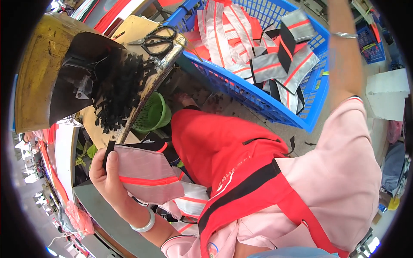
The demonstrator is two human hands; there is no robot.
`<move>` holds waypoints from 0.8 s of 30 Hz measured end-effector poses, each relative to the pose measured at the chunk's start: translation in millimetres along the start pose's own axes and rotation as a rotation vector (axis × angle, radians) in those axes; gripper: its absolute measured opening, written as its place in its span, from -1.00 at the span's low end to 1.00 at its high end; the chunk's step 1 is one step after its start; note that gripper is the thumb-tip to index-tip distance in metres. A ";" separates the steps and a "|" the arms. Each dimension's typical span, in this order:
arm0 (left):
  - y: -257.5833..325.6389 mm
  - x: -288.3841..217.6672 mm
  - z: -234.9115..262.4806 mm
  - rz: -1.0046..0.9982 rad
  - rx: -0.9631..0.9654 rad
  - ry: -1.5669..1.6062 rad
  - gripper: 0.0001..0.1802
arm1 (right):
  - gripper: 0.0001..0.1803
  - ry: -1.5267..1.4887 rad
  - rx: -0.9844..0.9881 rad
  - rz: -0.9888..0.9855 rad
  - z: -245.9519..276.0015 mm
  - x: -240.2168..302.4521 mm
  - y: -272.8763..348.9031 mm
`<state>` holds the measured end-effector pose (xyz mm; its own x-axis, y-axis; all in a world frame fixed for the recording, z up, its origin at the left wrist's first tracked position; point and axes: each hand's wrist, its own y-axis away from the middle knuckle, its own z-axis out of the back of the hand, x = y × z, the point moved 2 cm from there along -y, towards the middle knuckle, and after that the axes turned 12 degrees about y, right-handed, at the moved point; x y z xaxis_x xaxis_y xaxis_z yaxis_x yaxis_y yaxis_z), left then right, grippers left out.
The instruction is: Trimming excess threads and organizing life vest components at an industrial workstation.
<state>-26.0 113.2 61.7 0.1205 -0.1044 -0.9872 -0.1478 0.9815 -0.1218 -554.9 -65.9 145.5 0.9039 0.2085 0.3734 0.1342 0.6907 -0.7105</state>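
While the left hand (104, 177) pinched its black edge strip (109, 150), the grey fabric piece (144, 167) spread rightward from that hand, probably light and limp, best gripped along that edge; the right hand was out of view.

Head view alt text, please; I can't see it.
The left hand holds a striped grey panel with a black strip at its edge; the right is out of frame. Beyond, a blue basket holds striped pieces; scissors lie nearby.

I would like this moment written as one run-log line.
left hand: pinching orange-striped grey piece | right hand: beyond top edge | blue basket: striped pieces inside | scissors: on worktable
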 end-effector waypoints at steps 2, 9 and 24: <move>-3.0 6.1 0.9 0.024 0.034 -0.005 -0.86 | -0.78 -0.290 0.225 0.173 -56.5 58.5 43.7; -32.5 15.1 -20.5 0.028 0.109 -0.064 -0.82 | -0.75 -1.106 0.969 0.098 -146.1 246.7 177.3; -75.3 23.3 9.3 0.188 0.062 0.025 -0.72 | -0.81 -1.208 1.150 -0.027 -213.2 293.3 155.3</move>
<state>-2.9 38.3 48.8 0.0722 0.0789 -0.9943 -0.1043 0.9920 0.0712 -182.3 -45.1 17.4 0.0199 0.1891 0.9818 -0.7003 0.7035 -0.1213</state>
